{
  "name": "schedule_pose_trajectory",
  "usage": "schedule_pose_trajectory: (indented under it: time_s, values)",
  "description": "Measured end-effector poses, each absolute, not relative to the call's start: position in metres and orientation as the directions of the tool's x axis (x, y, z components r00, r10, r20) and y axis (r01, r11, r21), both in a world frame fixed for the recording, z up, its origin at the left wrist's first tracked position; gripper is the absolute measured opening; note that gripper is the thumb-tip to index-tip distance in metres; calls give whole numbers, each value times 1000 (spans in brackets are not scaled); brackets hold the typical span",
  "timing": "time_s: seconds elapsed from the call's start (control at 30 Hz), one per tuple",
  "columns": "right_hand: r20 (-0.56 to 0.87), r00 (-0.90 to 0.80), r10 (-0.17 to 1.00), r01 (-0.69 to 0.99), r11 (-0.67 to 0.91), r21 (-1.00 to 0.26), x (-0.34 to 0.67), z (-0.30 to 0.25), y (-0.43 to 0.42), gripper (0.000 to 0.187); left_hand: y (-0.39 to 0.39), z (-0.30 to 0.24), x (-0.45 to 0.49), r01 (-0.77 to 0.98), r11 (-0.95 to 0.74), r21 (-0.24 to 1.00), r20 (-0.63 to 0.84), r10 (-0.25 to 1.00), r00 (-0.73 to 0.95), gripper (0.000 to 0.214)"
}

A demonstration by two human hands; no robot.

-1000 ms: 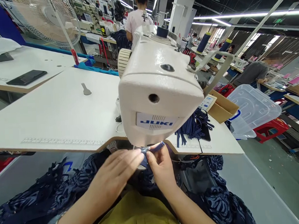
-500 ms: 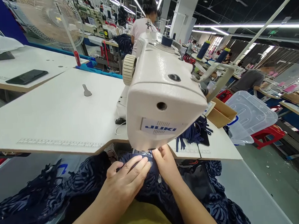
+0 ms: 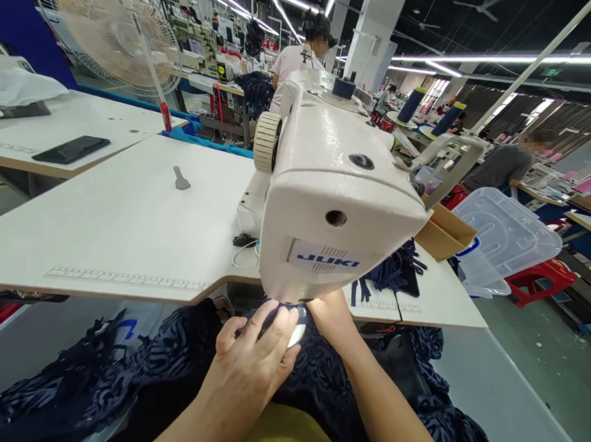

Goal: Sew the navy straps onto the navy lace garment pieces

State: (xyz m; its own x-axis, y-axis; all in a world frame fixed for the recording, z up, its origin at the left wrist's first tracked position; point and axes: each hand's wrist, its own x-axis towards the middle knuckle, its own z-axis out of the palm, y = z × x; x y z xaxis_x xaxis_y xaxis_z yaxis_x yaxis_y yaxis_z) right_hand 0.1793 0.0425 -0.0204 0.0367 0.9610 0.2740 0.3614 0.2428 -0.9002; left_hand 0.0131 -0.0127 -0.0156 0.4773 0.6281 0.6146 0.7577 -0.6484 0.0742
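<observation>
A white JUKI sewing machine (image 3: pixel 338 225) stands over the work, its head hiding the needle area. Navy patterned fabric (image 3: pixel 317 373) lies under the head and spreads down over my lap. My left hand (image 3: pixel 256 353) is closed on the fabric just in front of the machine, fingers on top and thumb below. A small white patch (image 3: pixel 297 335) shows beside its fingertips; what it is I cannot make out. My right hand (image 3: pixel 334 318) grips the fabric's right side close to the needle area, its fingertips partly covered by the machine head.
More navy fabric (image 3: pixel 153 356) is heaped at left. Navy strips (image 3: pixel 393 268) and a dark phone lie right of the machine, near a cardboard box (image 3: pixel 443 228) and clear plastic bin (image 3: pixel 506 228). A flat metal piece (image 3: pixel 181 179) rests on the white table (image 3: pixel 125 218). A fan stands behind.
My left fingers have curled, with the thumb now showing below and a white patch appearing at the fingertips. My right fingers have gone further under the machine head. The view has shifted slightly.
</observation>
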Motion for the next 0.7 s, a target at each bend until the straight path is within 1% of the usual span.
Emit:
schedule_pose_trajectory:
  time_s: [0.1, 0.17, 0.23, 0.37, 0.57, 0.7]
  values:
    - [261, 13, 965, 384, 236, -893, 181, -22, 44, 13, -13, -12, 15, 768, -637, 67, 628, 625, 464, 27]
    - [270, 0, 963, 384, 249, -889, 181, -22, 45, 13, -13, -12, 15, 764, -644, 33, 642, 600, 478, 26]
    - [286, -8, 958, 384, 267, -884, 182, -22, 46, 12, -12, -11, 15, 762, -647, 27, 648, 592, 479, 26]
    - [299, -15, 954, 390, 281, -877, 183, -22, 46, 12, -11, -9, 17, 767, -638, 71, 672, 599, 436, 26]
    - [295, -17, 955, 404, 277, -872, 182, -23, 47, 13, -14, -13, 21, 784, -618, 64, 655, 619, 434, 25]
    - [303, -29, 953, 443, 284, -851, 182, -23, 48, 14, -16, -20, 24, 801, -587, 116, 698, 622, 355, 26]
